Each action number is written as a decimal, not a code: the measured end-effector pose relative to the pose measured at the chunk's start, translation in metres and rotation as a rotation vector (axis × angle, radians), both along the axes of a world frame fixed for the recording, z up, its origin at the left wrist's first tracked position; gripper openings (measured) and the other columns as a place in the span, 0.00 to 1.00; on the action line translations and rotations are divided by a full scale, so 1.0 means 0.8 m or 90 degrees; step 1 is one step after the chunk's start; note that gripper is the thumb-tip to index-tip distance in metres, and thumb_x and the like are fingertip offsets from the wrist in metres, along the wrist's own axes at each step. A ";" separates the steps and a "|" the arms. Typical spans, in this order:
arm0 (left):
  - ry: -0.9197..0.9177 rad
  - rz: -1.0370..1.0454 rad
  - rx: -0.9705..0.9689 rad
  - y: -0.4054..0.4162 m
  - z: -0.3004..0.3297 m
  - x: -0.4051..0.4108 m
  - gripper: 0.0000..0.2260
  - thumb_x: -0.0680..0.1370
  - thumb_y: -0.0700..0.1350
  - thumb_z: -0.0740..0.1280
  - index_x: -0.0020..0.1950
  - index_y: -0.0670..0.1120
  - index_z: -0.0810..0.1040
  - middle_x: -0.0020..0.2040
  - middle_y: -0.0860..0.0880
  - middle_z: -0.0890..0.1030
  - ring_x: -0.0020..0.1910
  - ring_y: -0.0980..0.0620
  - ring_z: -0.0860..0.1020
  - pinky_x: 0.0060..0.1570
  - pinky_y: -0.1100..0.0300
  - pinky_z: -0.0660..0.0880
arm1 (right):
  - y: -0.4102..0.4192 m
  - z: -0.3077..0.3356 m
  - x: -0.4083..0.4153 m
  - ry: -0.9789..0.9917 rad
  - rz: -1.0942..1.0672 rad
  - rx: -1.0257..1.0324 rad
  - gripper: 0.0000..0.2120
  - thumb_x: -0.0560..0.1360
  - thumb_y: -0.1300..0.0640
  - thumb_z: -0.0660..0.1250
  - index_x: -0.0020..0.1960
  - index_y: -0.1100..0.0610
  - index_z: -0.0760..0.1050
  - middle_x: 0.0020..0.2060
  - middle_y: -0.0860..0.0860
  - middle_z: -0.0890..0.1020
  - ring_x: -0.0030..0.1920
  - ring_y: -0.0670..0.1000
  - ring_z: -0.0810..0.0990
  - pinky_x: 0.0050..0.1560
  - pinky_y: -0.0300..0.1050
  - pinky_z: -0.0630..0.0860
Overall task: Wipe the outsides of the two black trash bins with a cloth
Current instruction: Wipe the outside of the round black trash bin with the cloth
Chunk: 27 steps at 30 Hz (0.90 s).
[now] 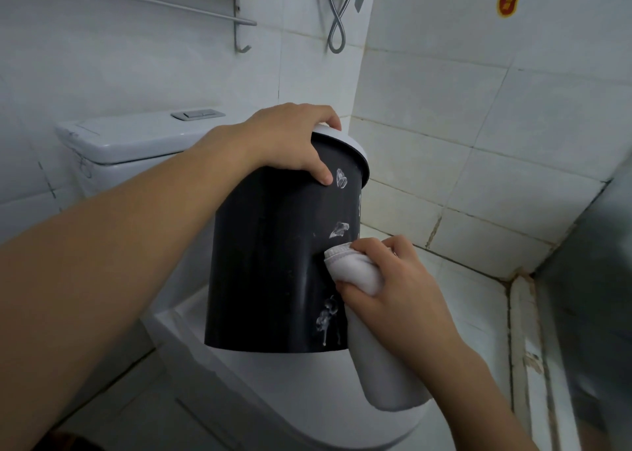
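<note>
Obs.: one black trash bin (pixel 270 262) was held up off any surface, over the closed toilet lid (pixel 307 399), tilted slightly so its white rim (pixel 345 146) leaned to the far right. The toilet tank (pixel 136 139) stood behind it to the left, against the tiled wall (pixel 478 136).

Left hand (pixel 290 139): gripped the bin at the top, fingers curled over the white rim, thumb pressed flat on the black side wall just below it.

Right hand (pixel 393 279): fingers closed around a bunched white cloth (pixel 355 269), which was pressed against the right side of the bin at about mid-height. The loose end of the cloth hung down below the hand, past the bin's bottom edge.

Condition of surface: several whitish smears remained on the right-hand face: one near the rim, one just above the cloth, and a streaked patch lower down with what looked like run marks toward the bottom edge. The left portion of the visible wall looked dark and fairly even, with faint specks.

Progress, judged: wiping of this bin was under way but not finished; the marks above and below the cloth were still to be cleared, and the far side could not be seen. The second bin was not in view, so its state could not be assessed.
</note>
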<state>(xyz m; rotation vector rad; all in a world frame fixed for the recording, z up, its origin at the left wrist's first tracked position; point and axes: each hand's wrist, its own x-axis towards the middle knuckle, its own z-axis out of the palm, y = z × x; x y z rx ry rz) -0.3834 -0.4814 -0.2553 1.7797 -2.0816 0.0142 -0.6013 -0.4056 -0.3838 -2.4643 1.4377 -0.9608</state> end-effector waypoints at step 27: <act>0.005 0.016 0.023 0.006 0.002 -0.002 0.34 0.66 0.57 0.79 0.69 0.57 0.70 0.65 0.54 0.75 0.61 0.49 0.73 0.61 0.51 0.71 | 0.019 0.008 0.007 0.057 0.006 0.007 0.16 0.71 0.44 0.68 0.58 0.39 0.71 0.51 0.43 0.69 0.43 0.51 0.76 0.42 0.47 0.75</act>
